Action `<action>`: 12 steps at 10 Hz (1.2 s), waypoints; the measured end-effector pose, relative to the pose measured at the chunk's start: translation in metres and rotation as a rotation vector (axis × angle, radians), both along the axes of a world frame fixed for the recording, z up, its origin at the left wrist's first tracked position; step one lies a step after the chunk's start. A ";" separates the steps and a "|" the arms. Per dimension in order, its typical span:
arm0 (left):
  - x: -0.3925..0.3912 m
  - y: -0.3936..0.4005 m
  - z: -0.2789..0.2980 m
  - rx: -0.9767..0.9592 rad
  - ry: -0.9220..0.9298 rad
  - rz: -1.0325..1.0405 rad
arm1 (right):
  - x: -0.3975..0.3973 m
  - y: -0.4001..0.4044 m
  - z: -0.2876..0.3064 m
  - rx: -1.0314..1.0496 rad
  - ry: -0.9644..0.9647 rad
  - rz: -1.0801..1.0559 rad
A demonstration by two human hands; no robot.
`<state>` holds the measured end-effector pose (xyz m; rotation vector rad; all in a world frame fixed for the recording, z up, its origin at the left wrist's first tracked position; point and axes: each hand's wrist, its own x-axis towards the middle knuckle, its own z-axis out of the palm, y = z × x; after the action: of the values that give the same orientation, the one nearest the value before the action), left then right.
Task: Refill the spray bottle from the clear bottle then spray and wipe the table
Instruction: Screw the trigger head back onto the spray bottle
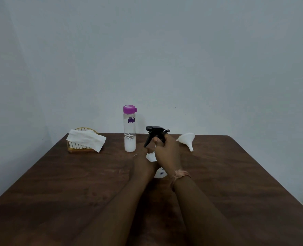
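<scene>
A white spray bottle [151, 156] with a black trigger head [154, 134] stands on the brown table [58, 183], mostly hidden by my hands. My left hand [143, 164] wraps around its body. My right hand [167, 153] grips the neck just under the trigger head. The clear bottle [129, 134] with a purple cap stands upright just left of the spray bottle, with a little white liquid at its bottom. A white funnel [187, 139] lies on its side to the right.
A gold wire holder [76, 148] with a white wipe cloth [86, 139] draped over it sits at the table's back left. A pale wall rises right behind the table's far edge. A dark object shows at the right frame edge.
</scene>
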<state>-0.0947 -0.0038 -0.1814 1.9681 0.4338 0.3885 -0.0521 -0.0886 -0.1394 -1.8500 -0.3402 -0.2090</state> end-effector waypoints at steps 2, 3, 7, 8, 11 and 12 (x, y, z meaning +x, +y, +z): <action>-0.001 -0.001 0.000 -0.011 0.012 -0.010 | 0.026 -0.032 0.009 0.065 0.200 0.508; -0.001 -0.002 -0.001 -0.020 -0.025 -0.024 | 0.027 -0.034 0.006 0.112 0.212 0.508; -0.016 -0.008 0.003 -0.079 -0.016 -0.092 | -0.006 -0.015 0.009 0.031 0.021 0.125; -0.019 -0.012 -0.009 0.070 0.098 -0.158 | -0.012 -0.033 0.009 0.086 0.032 0.047; -0.072 -0.030 0.037 0.051 -0.130 -0.327 | -0.062 -0.100 0.051 0.162 -0.025 0.160; -0.091 -0.036 0.044 -0.123 -0.102 -0.518 | -0.073 -0.128 0.055 0.157 0.050 0.390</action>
<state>-0.1856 -0.0401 -0.1373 1.8477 -0.1206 0.1244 -0.1247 -0.2163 -0.0846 -1.5957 -0.6226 0.0768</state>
